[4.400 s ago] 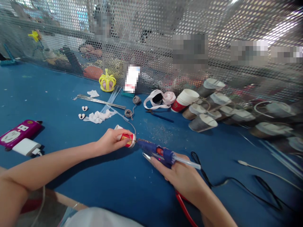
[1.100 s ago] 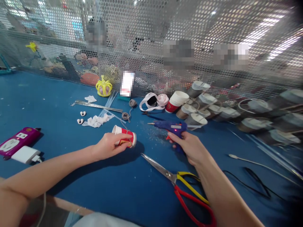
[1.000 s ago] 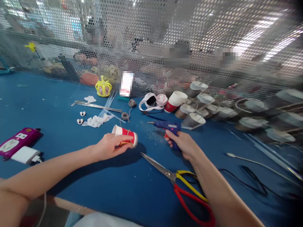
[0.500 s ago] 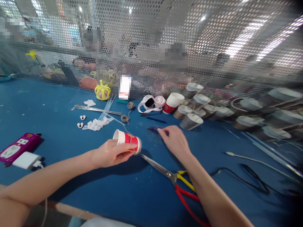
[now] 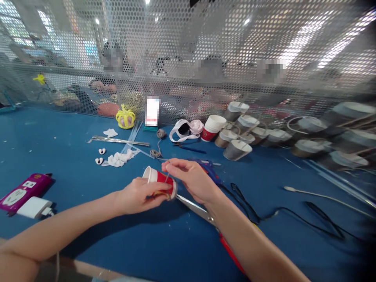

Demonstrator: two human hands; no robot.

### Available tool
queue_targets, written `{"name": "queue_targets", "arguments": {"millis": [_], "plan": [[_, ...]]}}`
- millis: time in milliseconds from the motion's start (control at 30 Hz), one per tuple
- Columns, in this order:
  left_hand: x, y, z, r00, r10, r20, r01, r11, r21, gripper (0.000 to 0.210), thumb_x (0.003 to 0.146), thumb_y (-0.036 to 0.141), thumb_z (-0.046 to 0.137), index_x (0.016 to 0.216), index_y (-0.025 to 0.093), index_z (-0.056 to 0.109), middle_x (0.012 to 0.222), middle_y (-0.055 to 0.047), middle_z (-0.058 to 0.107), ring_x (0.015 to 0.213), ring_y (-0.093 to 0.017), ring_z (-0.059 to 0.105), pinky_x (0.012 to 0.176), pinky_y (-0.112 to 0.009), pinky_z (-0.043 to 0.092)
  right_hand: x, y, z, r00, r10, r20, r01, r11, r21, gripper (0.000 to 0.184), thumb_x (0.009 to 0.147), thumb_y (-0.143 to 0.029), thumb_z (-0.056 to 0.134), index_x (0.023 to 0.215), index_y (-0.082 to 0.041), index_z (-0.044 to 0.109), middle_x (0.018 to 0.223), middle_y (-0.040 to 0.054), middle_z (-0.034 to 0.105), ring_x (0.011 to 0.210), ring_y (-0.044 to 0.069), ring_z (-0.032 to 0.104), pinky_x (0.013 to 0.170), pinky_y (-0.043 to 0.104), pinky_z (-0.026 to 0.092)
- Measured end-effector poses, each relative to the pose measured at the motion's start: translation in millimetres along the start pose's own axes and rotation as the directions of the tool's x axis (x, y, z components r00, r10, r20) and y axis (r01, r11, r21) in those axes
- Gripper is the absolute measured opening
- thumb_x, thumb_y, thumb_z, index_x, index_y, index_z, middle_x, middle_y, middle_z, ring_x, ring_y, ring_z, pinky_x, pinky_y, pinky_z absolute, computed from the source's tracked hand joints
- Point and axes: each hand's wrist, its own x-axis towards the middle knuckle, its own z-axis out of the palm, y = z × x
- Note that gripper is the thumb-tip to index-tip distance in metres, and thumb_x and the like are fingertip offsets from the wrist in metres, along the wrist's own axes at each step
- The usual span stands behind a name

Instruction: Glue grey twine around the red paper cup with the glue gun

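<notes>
My left hand (image 5: 138, 196) is closed around a red and white paper cup (image 5: 157, 178), tilted on its side with its white rim to the left. Brown-grey yarn (image 5: 167, 179) is wound round the cup near its base, and a strand of it rises to my right hand (image 5: 190, 178). The thumb and fingers of that hand pinch the strand just above the cup. From there the yarn trails back to a small loose ball (image 5: 161, 134). Beneath my right forearm lie scissors (image 5: 196, 209), their handles partly hidden. A blue glue gun (image 5: 210, 170) rests just behind my right hand.
Paper cups (image 5: 213, 127), some wrapped in grey or brown, line the back right. Black cord (image 5: 323, 221) runs across the right side. A phone (image 5: 152, 111) stands at the mesh partition (image 5: 176, 35). At left lie a purple power strip (image 5: 25, 190) and crumpled white tissue (image 5: 119, 158).
My right hand has left the glue gun and come left to the cup, where it now pinches the yarn strand. The glue gun lies on the table. My left hand still holds the cup.
</notes>
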Motion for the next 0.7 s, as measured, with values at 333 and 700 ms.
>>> {"name": "queue_targets", "arguments": {"millis": [333,700], "plan": [[15.6,7.3,-6.1,0.831,-0.553,0.068,0.529,0.745,-0.406,0.024,0.074,0.024,0.057,0.094,0.012,0.066,0.082,-0.007,0.07,0.064,-0.013,0.062,0.057,-0.02,0.051,-1.8,-15.1,-8.1,0.942,-0.231,-0.244,0.187,0.964,-0.191,0.015,0.068,-0.034,0.065,0.067,-0.02,0.065,0.071,0.0012,0.069,0.07,0.014,0.061,0.069,0.027,0.047],[13.8,6.0,-1.2,0.732,-0.655,0.191,0.647,0.578,-0.498,0.028,0.072,0.026,0.06,0.093,0.01,0.066,0.08,-0.007,0.07,0.06,-0.011,0.06,0.053,-0.019,0.05,1.0,-5.5,-17.1,0.908,-0.315,-0.274,0.173,0.881,-0.439,0.021,0.072,-0.038,0.059,0.067,-0.018,0.063,0.066,0.0013,0.065,0.064,0.014,0.056,0.062,0.026,0.044]]}}
